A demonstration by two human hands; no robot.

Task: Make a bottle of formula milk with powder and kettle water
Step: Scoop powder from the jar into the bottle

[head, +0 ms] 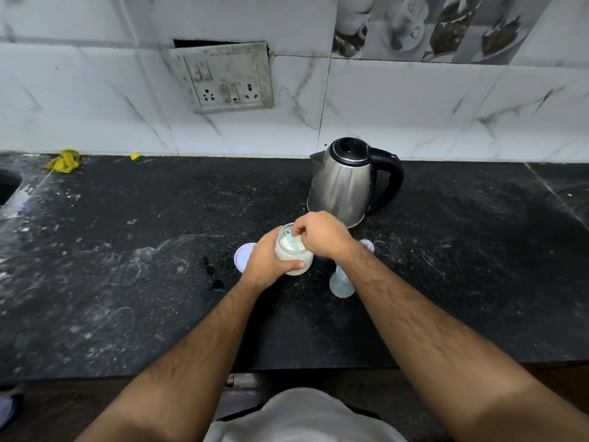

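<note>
Nearest on the dark table (127, 282), the left hand (266, 261) grips a powder jar (294, 255); the right hand (318, 232) pinches a scoop (293, 242) inside it. Right stands a bottle (342, 282), left a lid (243, 255), far behind a kettle (345, 183).

- Home kitchen, lived-in.
- Black speckled stone worktop (127, 282), scuffed with white smears, runs along the wall.
- White marble-look wall tiles (414, 106) behind; one grey strip of tiles printed with cups and food (430, 27).
- Grimy white switch-and-socket plate (223, 78) set in the tiles.
- Stainless steel electric kettle with black lid and handle (344, 183) on the worktop.
- Yellow crumpled cloth (63, 161) and small yellow-green scrub sponge (137, 157) at the wall edge.
- Dark sink cut-out (6, 186) far left.
</note>
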